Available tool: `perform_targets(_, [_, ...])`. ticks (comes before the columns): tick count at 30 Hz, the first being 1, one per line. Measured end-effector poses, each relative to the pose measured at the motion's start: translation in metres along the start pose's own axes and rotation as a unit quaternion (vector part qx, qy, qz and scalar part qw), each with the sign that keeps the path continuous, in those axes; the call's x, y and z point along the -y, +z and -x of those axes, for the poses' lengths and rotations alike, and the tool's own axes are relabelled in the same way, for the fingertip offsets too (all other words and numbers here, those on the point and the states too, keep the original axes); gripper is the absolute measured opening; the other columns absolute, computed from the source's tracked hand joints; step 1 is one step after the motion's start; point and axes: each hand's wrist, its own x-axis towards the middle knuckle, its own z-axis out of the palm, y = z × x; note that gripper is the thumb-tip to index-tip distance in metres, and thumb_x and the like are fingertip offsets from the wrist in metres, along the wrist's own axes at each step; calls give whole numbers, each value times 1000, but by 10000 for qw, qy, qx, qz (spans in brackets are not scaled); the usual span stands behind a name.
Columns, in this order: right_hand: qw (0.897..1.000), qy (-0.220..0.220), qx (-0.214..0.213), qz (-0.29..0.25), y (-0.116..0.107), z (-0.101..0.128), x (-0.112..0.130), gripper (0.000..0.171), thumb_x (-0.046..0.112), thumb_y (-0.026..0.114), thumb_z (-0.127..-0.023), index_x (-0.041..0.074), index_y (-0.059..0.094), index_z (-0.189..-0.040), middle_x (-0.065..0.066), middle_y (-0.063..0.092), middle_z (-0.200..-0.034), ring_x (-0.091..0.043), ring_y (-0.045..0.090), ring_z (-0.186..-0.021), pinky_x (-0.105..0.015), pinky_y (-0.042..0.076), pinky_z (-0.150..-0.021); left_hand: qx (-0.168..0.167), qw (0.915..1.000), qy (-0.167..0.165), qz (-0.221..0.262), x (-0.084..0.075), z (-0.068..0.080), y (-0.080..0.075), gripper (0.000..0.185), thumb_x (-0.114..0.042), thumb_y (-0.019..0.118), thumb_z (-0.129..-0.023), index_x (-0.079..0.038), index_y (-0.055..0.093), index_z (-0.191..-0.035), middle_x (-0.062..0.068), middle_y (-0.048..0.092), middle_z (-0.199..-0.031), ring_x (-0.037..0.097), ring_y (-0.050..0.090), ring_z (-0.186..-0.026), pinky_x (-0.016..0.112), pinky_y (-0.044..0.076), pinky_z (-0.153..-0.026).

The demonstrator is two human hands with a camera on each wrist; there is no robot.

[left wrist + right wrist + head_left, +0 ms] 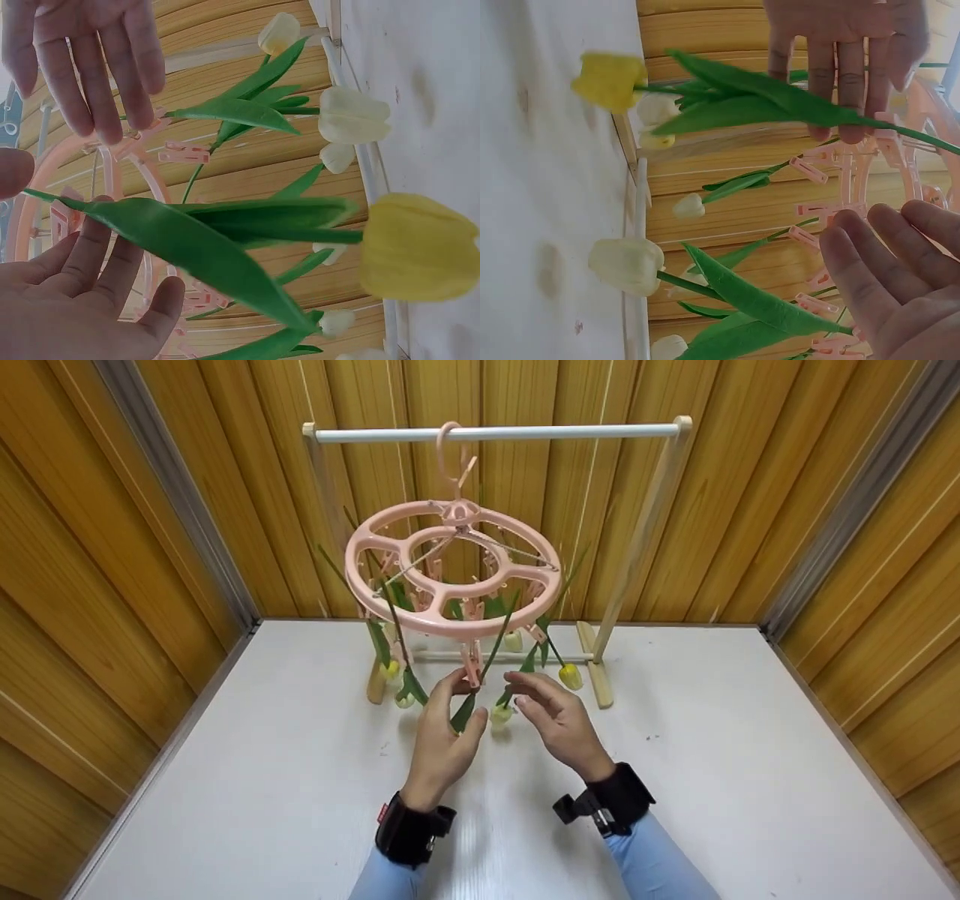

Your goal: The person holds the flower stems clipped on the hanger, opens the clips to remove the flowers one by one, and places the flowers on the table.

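A pink round clip hanger (454, 585) hangs from a rod, with artificial tulips clipped flower-down around it. At its front, a pink clothespin (471, 664) is on the stem of a yellow tulip (420, 247). My left hand (442, 735) is beside this tulip, its fingers behind the stem and leaf (463, 714), loosely extended, thumb apart. In the head view that hand mostly hides the yellow flower. My right hand (555, 720) is held to the right, fingers loosely bent and holding nothing, near a white tulip (626, 266).
A stand with a white rod (570, 432) and wooden legs (645, 532) carries the hanger on a white table (300, 780). Another yellow tulip (571, 676) hangs by the right leg. Yellow wood-patterned panels (750, 510) enclose the back and sides.
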Motion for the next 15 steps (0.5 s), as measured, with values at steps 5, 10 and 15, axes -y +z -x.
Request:
perform_targets(5, [9998,-19,135,-174,-2,-15,1,36,-2,51,-105,-13,55,-139,-28,61,-135,-46,61,-121,-26,52,-101,-26,9999,153,0,-2,0,0,56,-3,70,-88,1,55,-142,11,67,-118,26,63,-114,50,46,-103])
perform_targets(10, [9987,200,191,-426,-4,-31,2,37,-1,47,-106,-14,51,-141,-32,58,-136,-43,62,-121,-42,54,-101,-18,9995,318,-9,-1,-1,2,57,-3,70,-88,0,55,-143,10,68,-115,25,64,-109,47,49,-99])
perform_targets(15, [9959,463,282,-726,-4,-46,5,40,-1,45,-107,-12,49,-145,-31,57,-139,-34,63,-123,-46,54,-101,1,9989,470,45,0,0,4,57,-2,70,-89,1,54,-144,10,68,-115,25,65,-107,46,52,-96])
